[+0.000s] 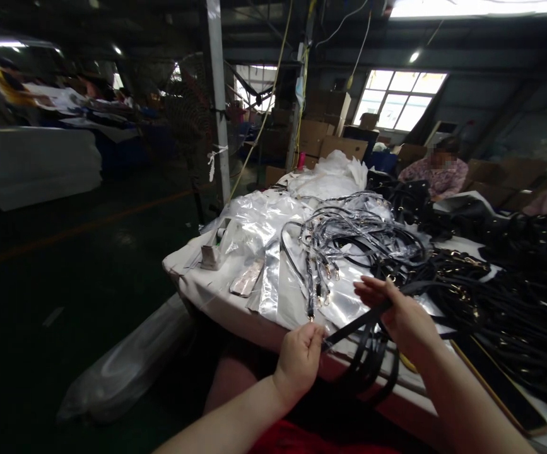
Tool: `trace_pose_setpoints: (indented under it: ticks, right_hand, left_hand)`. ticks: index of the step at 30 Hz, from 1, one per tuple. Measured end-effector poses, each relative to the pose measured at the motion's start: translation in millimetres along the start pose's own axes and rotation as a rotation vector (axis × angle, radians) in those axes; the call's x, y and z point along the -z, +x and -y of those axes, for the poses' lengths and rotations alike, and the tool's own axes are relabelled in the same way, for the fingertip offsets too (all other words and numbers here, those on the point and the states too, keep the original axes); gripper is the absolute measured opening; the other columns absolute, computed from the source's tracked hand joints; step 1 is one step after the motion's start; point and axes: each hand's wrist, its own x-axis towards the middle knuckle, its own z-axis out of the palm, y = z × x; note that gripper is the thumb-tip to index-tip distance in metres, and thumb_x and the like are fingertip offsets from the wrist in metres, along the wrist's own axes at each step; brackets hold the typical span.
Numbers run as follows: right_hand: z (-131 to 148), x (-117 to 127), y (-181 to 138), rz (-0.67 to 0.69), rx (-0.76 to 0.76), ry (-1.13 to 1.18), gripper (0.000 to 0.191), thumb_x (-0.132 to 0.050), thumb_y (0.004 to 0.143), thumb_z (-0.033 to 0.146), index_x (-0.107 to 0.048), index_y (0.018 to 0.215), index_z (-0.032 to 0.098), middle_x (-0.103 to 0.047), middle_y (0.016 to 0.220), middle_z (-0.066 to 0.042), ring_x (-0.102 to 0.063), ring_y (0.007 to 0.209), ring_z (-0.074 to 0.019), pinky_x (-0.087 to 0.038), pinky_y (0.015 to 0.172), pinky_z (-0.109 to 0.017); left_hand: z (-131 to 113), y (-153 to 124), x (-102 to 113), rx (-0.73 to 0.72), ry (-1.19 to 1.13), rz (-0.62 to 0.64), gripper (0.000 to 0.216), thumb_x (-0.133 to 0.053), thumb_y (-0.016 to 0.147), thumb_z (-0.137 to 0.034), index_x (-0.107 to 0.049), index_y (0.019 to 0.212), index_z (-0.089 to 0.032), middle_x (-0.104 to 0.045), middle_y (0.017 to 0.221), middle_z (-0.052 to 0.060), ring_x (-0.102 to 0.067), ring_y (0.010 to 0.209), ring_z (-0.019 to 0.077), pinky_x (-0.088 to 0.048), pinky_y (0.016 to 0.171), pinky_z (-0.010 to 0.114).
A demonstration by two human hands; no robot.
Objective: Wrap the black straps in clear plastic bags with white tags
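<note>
A long black strap (356, 326) runs between my two hands over the table's front edge. My left hand (300, 354) is closed in a fist round its end, low in front of the table. Up and to the right, my right hand (403, 315) holds the strap between thumb and palm, its fingers stretched to the left. Loops of strap hang below it over the edge. Beyond my hands lies a pile of black straps in clear plastic (368, 230), with gold clasps (327, 299) at the ends. More unwrapped straps (462, 293) lie to the right.
On the white-covered table (197, 287) are clear plastic bags (264, 217), a phone (247, 277) and a small box (211, 256). A dark, yellow-edged flat thing (498, 381) lies at right. Across the table sits a person (436, 170) beside black goods. A metal post (219, 101) stands behind.
</note>
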Motion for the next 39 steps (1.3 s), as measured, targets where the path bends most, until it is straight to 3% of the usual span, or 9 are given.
trace_pose_setpoints:
  ticks: [4,6,11,13,19,27,30,34,39]
  right_hand:
    - [-9.8,-30.1,-25.3,0.383,-0.150,-0.272,0.048,-0.062,0.084,0.060,-0.074,0.111,0.022,-0.074,0.113,-0.009,-0.062,0.117,-0.0280,-0.036,0.111,-0.046]
    - [-19.3,-38.7,-29.6,0.423,-0.210,-0.237,0.046,-0.070,0.079,0.056,-0.074,0.109,0.021,-0.075,0.109,-0.008,-0.065,0.111,-0.0280,-0.041,0.107,-0.046]
    - [-10.3,-8.3,1.7,-0.039,-0.180,0.147,0.028,-0.063,0.087,0.044,-0.074,0.092,0.018,-0.077,0.093,-0.010,-0.072,0.089,-0.0225,-0.051,0.096,-0.040]
    - [-3.4,-0.2,6.0,-0.056,-0.122,0.156,0.030,-0.060,0.090,0.044,-0.073,0.097,0.018,-0.077,0.096,-0.010,-0.072,0.091,-0.0219,-0.048,0.099,-0.040]
    - [-25.3,-36.9,-32.1,0.478,-0.214,-0.138,0.038,-0.071,0.082,0.046,-0.074,0.112,0.023,-0.076,0.103,-0.005,-0.062,0.114,-0.0277,-0.040,0.105,-0.044]
    - [15.0,19.0,9.8,-0.089,-0.217,0.329,0.033,-0.046,0.097,0.033,-0.073,0.099,0.016,-0.076,0.102,-0.012,-0.071,0.092,-0.0194,-0.053,0.092,-0.033]
    - [38.9,24.5,17.9,0.115,-0.205,0.192,0.041,-0.043,0.097,0.042,-0.071,0.113,0.016,-0.073,0.114,-0.014,-0.068,0.106,-0.0232,-0.048,0.100,-0.037]
    - [30.8,-10.9,2.4,0.409,-0.210,-0.050,0.051,-0.054,0.090,0.056,-0.067,0.124,0.021,-0.074,0.115,-0.011,-0.062,0.116,-0.0273,-0.042,0.104,-0.041]
    - [-19.5,-36.4,-2.6,0.422,-0.348,-0.073,0.039,-0.071,0.082,0.049,-0.076,0.105,0.018,-0.077,0.089,-0.007,-0.069,0.089,-0.0230,-0.052,0.084,-0.033]
  left_hand:
    - [-12.9,7.2,0.0,-0.023,-0.089,-0.009,0.037,-0.036,0.100,-0.034,-0.062,0.079,-0.018,-0.067,0.073,0.006,-0.062,0.068,0.0162,-0.042,0.064,0.024]
    - [-12.1,8.5,3.0,-0.035,-0.097,-0.013,0.035,-0.036,0.099,-0.033,-0.062,0.082,-0.018,-0.068,0.077,0.006,-0.063,0.071,0.0165,-0.043,0.066,0.024]
    - [11.6,1.7,12.6,-0.018,0.032,-0.046,0.037,-0.038,0.098,-0.035,-0.058,0.071,-0.019,-0.063,0.064,0.003,-0.059,0.061,0.0150,-0.040,0.061,0.023]
    - [15.0,-0.8,11.9,0.011,0.009,-0.003,0.040,-0.038,0.099,-0.037,-0.056,0.069,-0.019,-0.060,0.059,0.001,-0.057,0.057,0.0140,-0.039,0.059,0.023]
    - [-6.0,3.7,4.7,0.006,-0.106,0.005,0.038,-0.036,0.099,-0.040,-0.062,0.081,-0.017,-0.067,0.071,0.004,-0.061,0.066,0.0157,-0.043,0.062,0.023]
    - [23.4,-3.7,21.1,-0.001,0.055,-0.040,0.040,-0.038,0.098,-0.038,-0.058,0.070,-0.018,-0.059,0.061,0.002,-0.057,0.061,0.0148,-0.039,0.060,0.024]
    - [19.5,-3.6,16.0,0.086,-0.050,0.055,0.044,-0.036,0.099,-0.043,-0.060,0.072,-0.018,-0.061,0.062,0.003,-0.058,0.061,0.0149,-0.040,0.059,0.023]
    - [-7.7,14.4,5.8,0.098,-0.173,0.099,0.047,-0.036,0.099,-0.049,-0.059,0.073,-0.017,-0.062,0.063,0.003,-0.057,0.058,0.0137,-0.040,0.055,0.022]
    - [-23.5,31.4,4.2,0.044,-0.199,0.007,0.042,-0.035,0.099,-0.044,-0.061,0.081,-0.016,-0.059,0.060,0.002,-0.056,0.056,0.0136,-0.041,0.057,0.023]
